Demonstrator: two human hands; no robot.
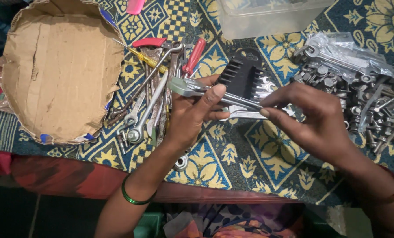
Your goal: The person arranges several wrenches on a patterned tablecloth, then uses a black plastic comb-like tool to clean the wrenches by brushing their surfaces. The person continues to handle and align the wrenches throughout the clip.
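Observation:
My left hand (192, 115) grips a silver open-ended spanner (186, 86) near its jaw end, thumb on top. My right hand (314, 117) pinches the same spanner's shaft at the other end with fingertips. Just behind the hands lies a black ribbed spanner holder (243, 72) with a few more spanners (263, 86) in it. A second flat spanner (245, 115) lies on the cloth under my hands.
A heap of wrenches, screwdrivers and pliers (150, 97) lies left of my hands. A torn cardboard box (60, 70) sits far left. Bolts, nuts and bagged spanners (360, 88) pile up at the right. A clear plastic tub (267, 15) stands at the back on the patterned cloth (254, 154).

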